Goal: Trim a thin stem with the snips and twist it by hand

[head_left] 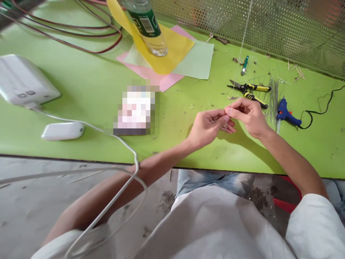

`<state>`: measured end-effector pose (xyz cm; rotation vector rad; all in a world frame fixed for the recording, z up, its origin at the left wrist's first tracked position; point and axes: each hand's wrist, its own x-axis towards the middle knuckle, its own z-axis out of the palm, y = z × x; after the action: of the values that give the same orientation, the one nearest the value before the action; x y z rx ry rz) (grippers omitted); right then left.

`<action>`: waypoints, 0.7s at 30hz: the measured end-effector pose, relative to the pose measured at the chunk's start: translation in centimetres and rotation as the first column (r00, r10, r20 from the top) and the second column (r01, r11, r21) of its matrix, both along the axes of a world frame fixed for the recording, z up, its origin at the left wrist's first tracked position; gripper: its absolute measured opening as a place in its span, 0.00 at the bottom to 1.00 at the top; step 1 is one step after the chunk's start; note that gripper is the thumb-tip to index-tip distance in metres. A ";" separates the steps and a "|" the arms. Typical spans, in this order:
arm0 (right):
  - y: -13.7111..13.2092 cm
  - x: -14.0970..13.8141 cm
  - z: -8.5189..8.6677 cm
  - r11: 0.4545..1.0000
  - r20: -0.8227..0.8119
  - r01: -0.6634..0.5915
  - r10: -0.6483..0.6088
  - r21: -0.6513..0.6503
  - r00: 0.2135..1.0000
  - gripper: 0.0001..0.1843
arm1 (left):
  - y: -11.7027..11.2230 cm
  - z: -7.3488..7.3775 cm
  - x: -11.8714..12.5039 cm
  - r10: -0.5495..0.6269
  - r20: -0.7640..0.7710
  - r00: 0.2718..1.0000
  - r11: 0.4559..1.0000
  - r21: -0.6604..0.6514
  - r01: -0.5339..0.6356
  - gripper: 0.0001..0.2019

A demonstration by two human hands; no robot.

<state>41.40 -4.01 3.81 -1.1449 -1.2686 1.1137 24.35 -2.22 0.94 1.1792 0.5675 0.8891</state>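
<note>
The person's 2 hands met above the green table (167,144), close to its near edge; the left hand (207,127) had its thumb pressed against its forefinger, pinching a thin strand (225,126), with the other fingers loosely spread below; the right hand (249,117) came in from the other side, its thumb and forefinger also pinched on the strand, the tips touching those of the left hand; a short piece of the strand showed beneath the left thumb, and the rest was hidden by the fingers. Just beyond the right hand lay the cutters (250,87), their 2 yellow-and-black handles spread apart; beside them was a bundle of thin wires (274,97), and next to that a blue glue gun (285,112) on its side, its black cord running off to the right. A small green knife (245,64) lay beyond the cutters, with thin sticks (299,73) scattered near the mesh panel (205,21). Well to the left, a bottle (147,25) stood on yellow paper (179,45), which overlapped pale green paper (201,59) and pink paper (168,82); nearer the person was a blurred rectangle (137,109); at the far left sat a white box (27,79) with a cable (107,129) plugged in.
</note>
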 end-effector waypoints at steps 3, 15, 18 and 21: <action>0.6 0.7 0.2 0.998 0.063 -0.065 0.066 -0.015 0.996 0.21 | 0.2 -0.1 -0.2 0.024 -0.010 1.000 1.000 0.010 -0.024 0.26; 8.8 15.0 2.7 0.957 0.957 0.098 0.262 -0.274 0.124 0.43 | 0.4 -0.5 -0.3 0.133 -0.079 0.988 0.991 0.000 -0.133 0.19; 9.1 15.0 1.8 0.957 0.964 0.116 0.266 -0.267 0.028 0.48 | 0.5 -0.6 -0.2 0.125 -0.064 0.990 0.992 -0.015 -0.126 0.21; 8.8 14.3 1.7 0.953 0.959 0.124 0.282 -0.276 -0.030 0.51 | 0.8 -0.7 -0.1 0.088 -0.029 0.996 0.994 -0.061 -0.090 0.23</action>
<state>55.67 4.82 5.48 -2.3871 -2.3707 0.2742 24.22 -1.44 0.27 1.1175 0.6690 0.9267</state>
